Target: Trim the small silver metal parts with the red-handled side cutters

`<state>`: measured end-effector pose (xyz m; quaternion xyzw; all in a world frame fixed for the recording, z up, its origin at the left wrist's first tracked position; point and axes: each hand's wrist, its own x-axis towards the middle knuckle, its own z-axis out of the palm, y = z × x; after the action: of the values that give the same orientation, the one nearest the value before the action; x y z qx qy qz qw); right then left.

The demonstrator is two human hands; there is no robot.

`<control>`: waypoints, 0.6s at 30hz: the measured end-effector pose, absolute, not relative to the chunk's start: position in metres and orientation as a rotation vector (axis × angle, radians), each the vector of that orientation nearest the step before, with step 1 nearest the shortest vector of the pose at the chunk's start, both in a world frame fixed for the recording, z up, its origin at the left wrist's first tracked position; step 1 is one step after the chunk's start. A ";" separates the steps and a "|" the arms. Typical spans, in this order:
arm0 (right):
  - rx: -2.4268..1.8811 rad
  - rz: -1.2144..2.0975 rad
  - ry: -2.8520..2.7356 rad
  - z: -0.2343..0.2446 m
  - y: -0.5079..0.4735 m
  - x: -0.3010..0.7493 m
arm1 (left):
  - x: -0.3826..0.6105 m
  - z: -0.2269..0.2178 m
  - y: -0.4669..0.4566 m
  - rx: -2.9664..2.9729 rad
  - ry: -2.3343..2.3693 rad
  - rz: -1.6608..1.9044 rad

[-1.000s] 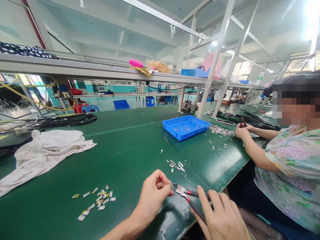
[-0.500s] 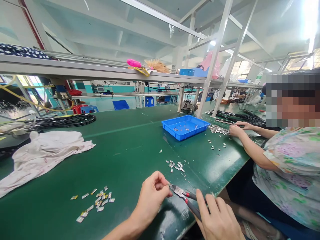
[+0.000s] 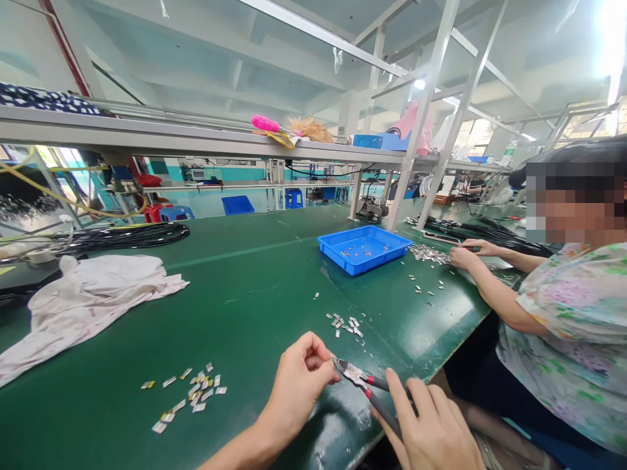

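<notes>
My right hand (image 3: 426,424) is shut around the red-and-black handles of a pair of small pliers (image 3: 377,391), with the jaws pointing left. My left hand (image 3: 298,388) pinches a small silvery metal piece (image 3: 351,372) held at the jaws; the fingertips hide part of it. Below the left hand's wrist lies the green workbench (image 3: 245,326). A loose cluster of small foil-wrapped metal pieces (image 3: 193,391) lies to my left, and a smaller cluster of metal pieces (image 3: 343,324) lies just beyond my hands.
A blue plastic tray (image 3: 365,250) holding small metal pieces stands farther along the bench. A crumpled white cloth (image 3: 83,307) and coiled black cables (image 3: 122,236) lie to the left. A co-worker's hands (image 3: 465,251) work at the right, beside a heap of metal pieces (image 3: 428,254).
My hands and the pliers have barely moved. The co-worker's hands have shifted slightly along the bench, and the dark tool seen earlier in them no longer shows.
</notes>
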<state>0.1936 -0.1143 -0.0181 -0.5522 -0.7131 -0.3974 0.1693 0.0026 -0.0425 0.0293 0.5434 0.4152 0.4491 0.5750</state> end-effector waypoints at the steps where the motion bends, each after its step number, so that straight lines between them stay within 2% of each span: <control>1: -1.574 -1.147 -2.025 -0.019 -0.115 0.194 | 0.002 0.029 -0.042 1.279 0.975 1.053; 4: -1.563 -1.038 -2.012 -0.022 -0.114 0.192 | 0.002 0.029 -0.042 1.268 0.952 1.051; 9: -1.523 -0.493 -2.077 -0.019 -0.111 0.188 | 0.003 0.032 -0.041 1.211 0.900 1.040; 11: -1.531 -0.548 -2.057 -0.017 -0.111 0.188 | 0.003 0.032 -0.041 1.193 0.890 1.046; 15: -1.544 -0.965 -1.999 -0.019 -0.111 0.191 | 0.004 0.030 -0.041 1.197 0.918 1.058; 18: -1.566 -1.119 -2.024 -0.026 -0.113 0.194 | 0.004 0.029 -0.041 1.235 0.949 1.055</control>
<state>0.1937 -0.1125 -0.0258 -0.5521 -0.7137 -0.3946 0.1732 0.0038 -0.0410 0.0290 0.5304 0.4076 0.4532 0.5891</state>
